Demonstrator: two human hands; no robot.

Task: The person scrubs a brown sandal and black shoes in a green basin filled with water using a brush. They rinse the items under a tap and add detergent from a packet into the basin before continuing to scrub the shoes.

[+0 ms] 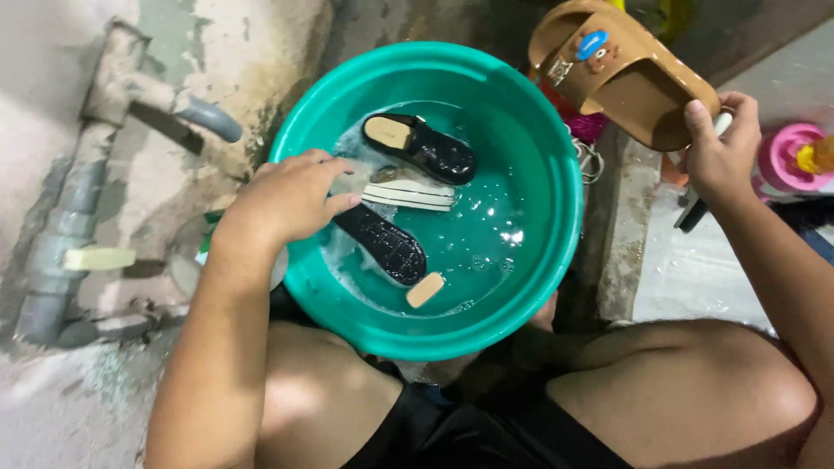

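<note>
head view, looking straight down. at centre frame, a round teal plastic basin [556, 217] with shallow soapy water, resting between bare knees at the lower edge. inside the basin, two glossy black slip-on shoes: one black shoe [421, 146] toward the upper middle, sole heel showing tan, and a second black shoe [382, 243] lower down, its tan heel tip pointing to the lower right. between them, a white strip-like piece with dark lines [408, 195], partly under water.

left hand [291, 198] at centre left, curled over the basin's left rim, fingertips dipped toward the water and pinching something pale and translucent; exactly what cannot be told. just beside the white strip and the lower black shoe, touching neither clearly.

right hand [717, 148] at upper right, outside the basin, clenched around the heel end of a tan rubber slide sandal with a blue charm on its strap [621, 74]; sandal held up in air, tilted, toe end toward the top of the frame, well apart from the water.

at upper left, a grey pipe with a tap [204, 117] against a stained wall. at far right, a pink plastic container [795, 156].
</note>
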